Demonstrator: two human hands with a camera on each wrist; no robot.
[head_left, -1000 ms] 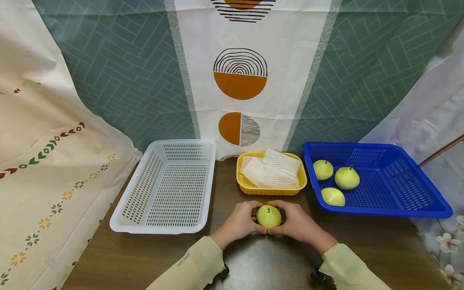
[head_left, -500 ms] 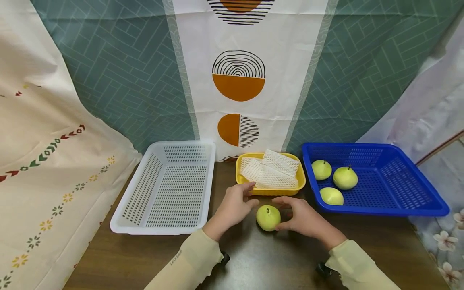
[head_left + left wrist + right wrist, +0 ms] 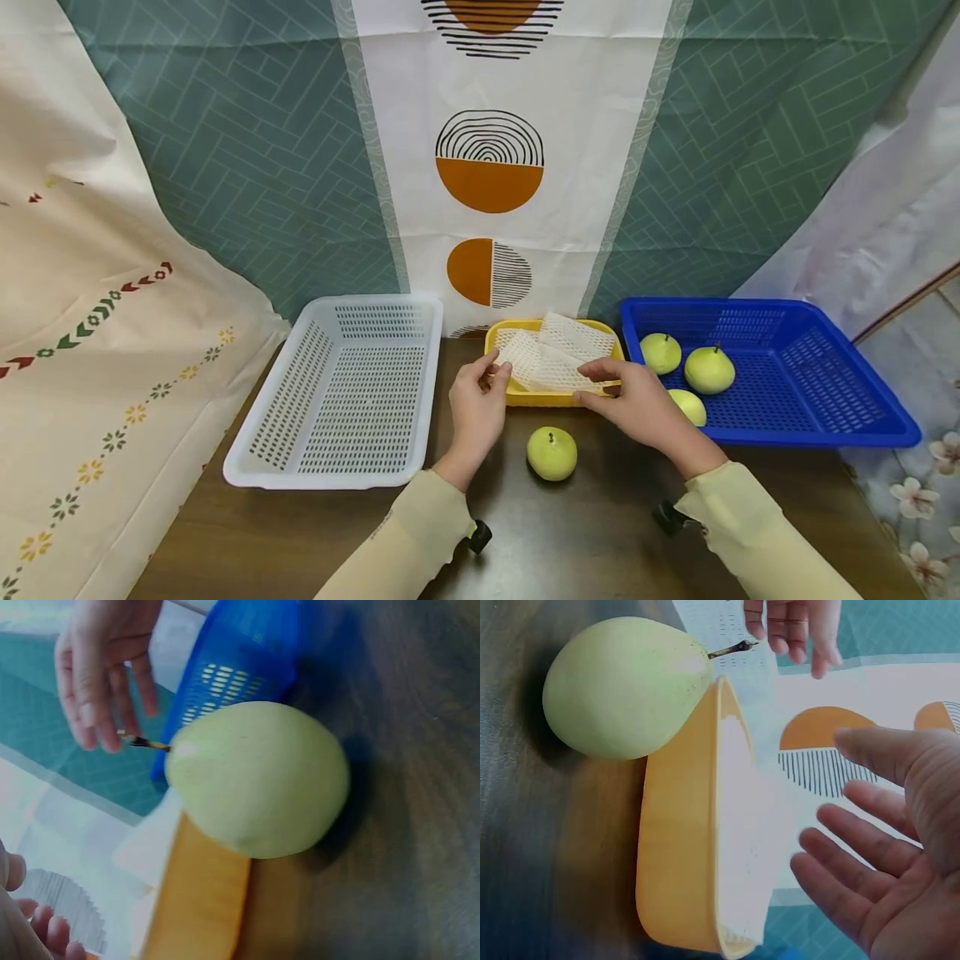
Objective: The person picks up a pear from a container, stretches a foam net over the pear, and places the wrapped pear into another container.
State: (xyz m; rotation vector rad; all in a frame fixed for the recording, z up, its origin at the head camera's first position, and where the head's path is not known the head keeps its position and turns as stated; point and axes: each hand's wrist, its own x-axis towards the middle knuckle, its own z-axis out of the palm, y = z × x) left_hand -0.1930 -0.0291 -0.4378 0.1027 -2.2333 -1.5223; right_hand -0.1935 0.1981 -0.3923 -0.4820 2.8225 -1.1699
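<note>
A yellow-green pear (image 3: 551, 454) stands upright by itself on the dark wooden table, stem up. Just beyond it is a small yellow basket (image 3: 551, 400) holding several white foam net sleeves (image 3: 558, 367). My left hand (image 3: 477, 408) hovers at the basket's left front corner, fingers loosely bent and holding nothing that I can see. Over the basket's right front side is my right hand (image 3: 641, 404), its thumb and fingers apart near the sleeves; the right wrist view shows its spread fingers (image 3: 855, 862) with nothing between them.
To the left stands a white perforated basket (image 3: 324, 479) with nothing in it. On the right, a blue perforated basket (image 3: 810, 433) contains a few pears (image 3: 708, 370) along its left side. Patterned cloths hang behind and at both sides.
Both hands have let go of the pear and moved forward to the yellow basket, the left one leaving first. The pear stays upright on the table.
</note>
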